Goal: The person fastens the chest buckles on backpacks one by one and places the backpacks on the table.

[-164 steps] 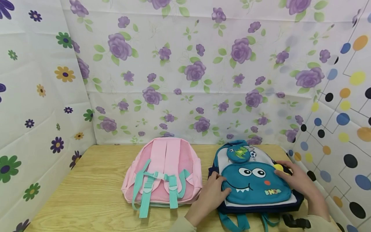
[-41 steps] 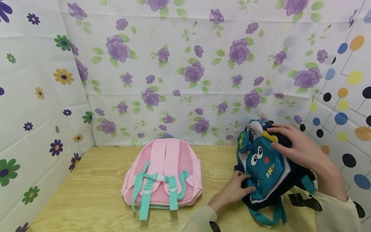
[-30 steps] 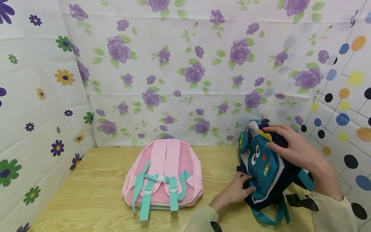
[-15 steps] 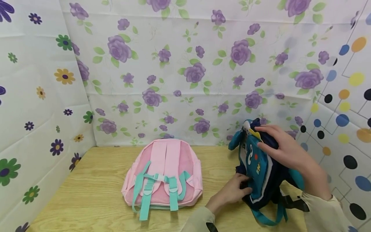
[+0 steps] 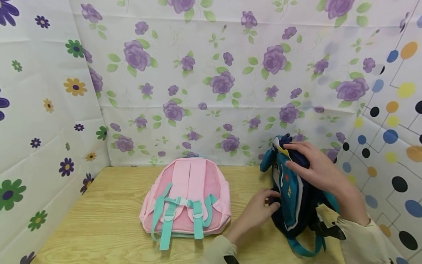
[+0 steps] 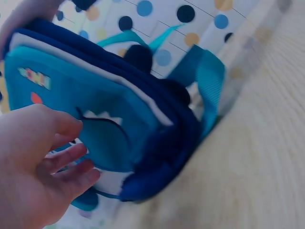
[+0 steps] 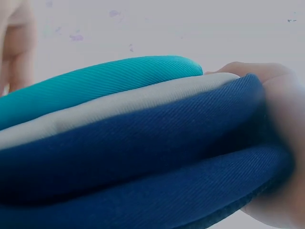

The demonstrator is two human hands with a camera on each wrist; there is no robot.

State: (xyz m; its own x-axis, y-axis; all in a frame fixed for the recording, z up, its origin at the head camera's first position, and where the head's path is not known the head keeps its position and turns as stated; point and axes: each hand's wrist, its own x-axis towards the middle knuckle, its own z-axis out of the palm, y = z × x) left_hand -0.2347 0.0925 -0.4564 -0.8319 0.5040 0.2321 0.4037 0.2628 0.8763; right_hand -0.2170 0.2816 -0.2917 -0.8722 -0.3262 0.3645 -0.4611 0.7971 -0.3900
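A teal and navy kids' backpack (image 5: 289, 196) with a cartoon monster face stands tilted on its base at the right, its front turned to the left. My right hand (image 5: 316, 168) grips its upper side, fingers over the yellow trim and thumb on the front; in the right wrist view the hand (image 7: 281, 100) wraps the navy edge. My left hand (image 5: 253, 211) is beside the lower front. The left wrist view shows its fingers (image 6: 71, 155) loosely bent in front of the teal pocket (image 6: 107, 131), holding nothing. Teal straps (image 5: 304, 251) trail underneath.
A pink backpack (image 5: 178, 168) lies left of my hands, back side up, with mint straps (image 5: 166, 231) and a buckle (image 5: 182, 201) across it. Both sit on a wooden table (image 5: 99, 216). Flower-printed cloth (image 5: 197, 73) stands behind, dotted cloth (image 5: 389, 154) at the right.
The teal backpack has gone from lying face up to tilted up on its base, its front swinging left. My left hand has just drawn back leftward from its lower corner; the pink backpack stays put.
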